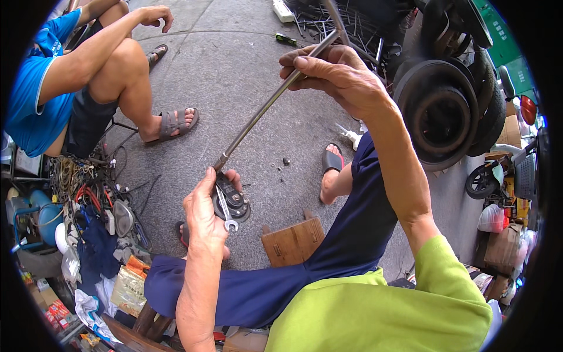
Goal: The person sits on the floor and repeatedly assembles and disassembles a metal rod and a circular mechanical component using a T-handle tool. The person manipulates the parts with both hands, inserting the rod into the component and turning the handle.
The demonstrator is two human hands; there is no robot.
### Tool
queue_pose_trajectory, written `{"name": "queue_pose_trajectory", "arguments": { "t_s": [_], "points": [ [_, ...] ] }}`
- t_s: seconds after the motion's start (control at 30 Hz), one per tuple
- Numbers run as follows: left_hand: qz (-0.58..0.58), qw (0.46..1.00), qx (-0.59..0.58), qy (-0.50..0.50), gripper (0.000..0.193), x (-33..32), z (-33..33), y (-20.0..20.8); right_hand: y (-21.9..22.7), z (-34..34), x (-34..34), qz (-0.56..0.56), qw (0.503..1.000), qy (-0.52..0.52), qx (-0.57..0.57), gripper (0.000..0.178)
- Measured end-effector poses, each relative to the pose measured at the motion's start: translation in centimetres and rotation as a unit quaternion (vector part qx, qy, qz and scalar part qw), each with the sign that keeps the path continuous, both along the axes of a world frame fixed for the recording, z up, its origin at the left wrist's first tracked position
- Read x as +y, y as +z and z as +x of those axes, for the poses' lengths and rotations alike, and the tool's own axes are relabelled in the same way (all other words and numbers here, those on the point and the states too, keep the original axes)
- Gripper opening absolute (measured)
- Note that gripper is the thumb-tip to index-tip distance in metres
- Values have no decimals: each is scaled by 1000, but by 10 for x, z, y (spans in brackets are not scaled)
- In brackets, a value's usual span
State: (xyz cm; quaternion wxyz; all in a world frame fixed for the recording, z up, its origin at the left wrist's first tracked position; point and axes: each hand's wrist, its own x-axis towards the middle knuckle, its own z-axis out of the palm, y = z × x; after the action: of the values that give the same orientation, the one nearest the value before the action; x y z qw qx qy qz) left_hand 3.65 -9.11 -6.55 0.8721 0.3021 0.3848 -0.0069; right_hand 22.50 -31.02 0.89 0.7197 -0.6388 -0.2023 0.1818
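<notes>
Fingers (233,178) of the left hand (204,208) close round a black round part (241,206), near eight o'clock from the middle of the view, covering its near side. A smooth, bright open-ended spanner (226,210) lies slantwise across its bolted face, jaw toward five o'clock. Fingers of the right hand (343,73), at one o'clock, narrow onto a long steel bar (258,120), slim and shiny, whose lower end comes beside the left thumb; whether it touches the part, I cannot tell.

A squat stool (293,242) of brown, grained wood stands at six o'clock, between the legs, on rough grey ground (229,64) dotted with dark crumbs (285,161). Toward two o'clock are a white nozzle bottle (353,138) and, farther out, a dull, dished wheel (437,114) crowding the right forearm's far side. Thin metal rods (319,26) tangle past twelve o'clock. At ten o'clock sits another person (73,76) in a blue shirt, a strapped sandal (170,126) jutting inward. Looped cables (70,170), crumpled dark-blue cloth (94,246) and a glossy gold bag (128,288) clutter nine to eight o'clock; a grey lattice basket (526,170) stands at three.
</notes>
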Motion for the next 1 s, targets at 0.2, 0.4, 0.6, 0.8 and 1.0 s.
{"name": "queue_pose_trajectory", "arguments": {
  "t_s": [0.2, 0.4, 0.6, 0.8, 1.0],
  "points": [
    [58, 996, -30, -64, 18, -3, 1, 13, -4, 2, -4, 36, 999, 11, 15, 37],
    [255, 961, -82, -63, 17, -10, 4, 14, 12, -8, 2, -76, 993, -81, -45, 41],
    [552, 831, -69, -17, 16, -8, 11, 23, 21, -23, 10, -164, 973, -139, -88, 47],
    [636, 769, -59, 6, 15, -4, 15, 38, 12, -26, 12, -71, 989, -129, -16, 35],
    [638, 762, -99, 57, 13, 3, 22, 32, 16, -27, 13, -43, 995, -73, -47, 32]
  ]
}}
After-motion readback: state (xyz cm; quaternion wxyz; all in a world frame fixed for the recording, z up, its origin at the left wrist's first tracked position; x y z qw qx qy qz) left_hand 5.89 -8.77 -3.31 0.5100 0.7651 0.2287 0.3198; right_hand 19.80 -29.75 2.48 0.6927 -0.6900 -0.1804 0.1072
